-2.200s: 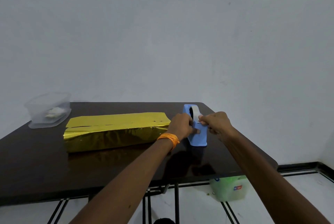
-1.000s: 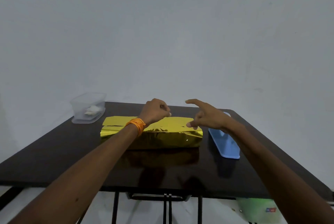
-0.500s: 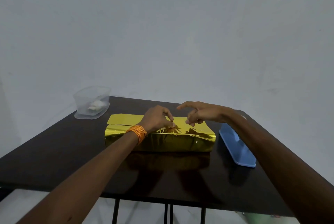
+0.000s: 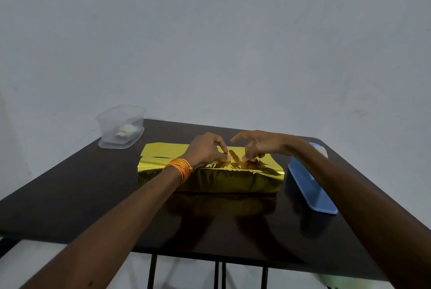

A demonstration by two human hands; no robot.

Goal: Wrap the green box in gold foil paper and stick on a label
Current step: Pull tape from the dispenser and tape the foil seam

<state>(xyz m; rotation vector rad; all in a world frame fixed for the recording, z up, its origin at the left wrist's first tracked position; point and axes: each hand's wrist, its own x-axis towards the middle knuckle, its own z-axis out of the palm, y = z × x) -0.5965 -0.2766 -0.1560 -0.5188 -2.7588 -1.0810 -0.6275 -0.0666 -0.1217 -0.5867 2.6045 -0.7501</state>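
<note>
Seam-taping step judged in hand. The foil-wrapped box [image 4: 217,178] is laid at worktop [image 4: 81,195] centre, long axis 9-to-3 o'clock, seam face up. Foil at the seam is pinched by left hand [image 4: 205,150]. The right hand [image 4: 256,146] is curled fingertips-down beside it; its grasp cannot be told. Next: seam pressed flat, ends folded. The blue tape dispenser [image 4: 310,186] sits at 3 o'clock.

Table: dark table [image 4: 70,195] on thin metal legs, set against a pale wall.
Centre: gold-foil-wrapped box [image 4: 210,179] lying lengthwise, its top creased.
Left hand: left hand [image 4: 205,150], orange thread band [image 4: 180,168] at the wrist, curled fingertips down on the foil.
Right hand: right hand [image 4: 258,145] just beside it, index finger lifted, other fingertips on the foil.
Right: blue tape dispenser [image 4: 310,186] near the box.
Far left: clear plastic container [image 4: 121,126] holding something white.
</note>
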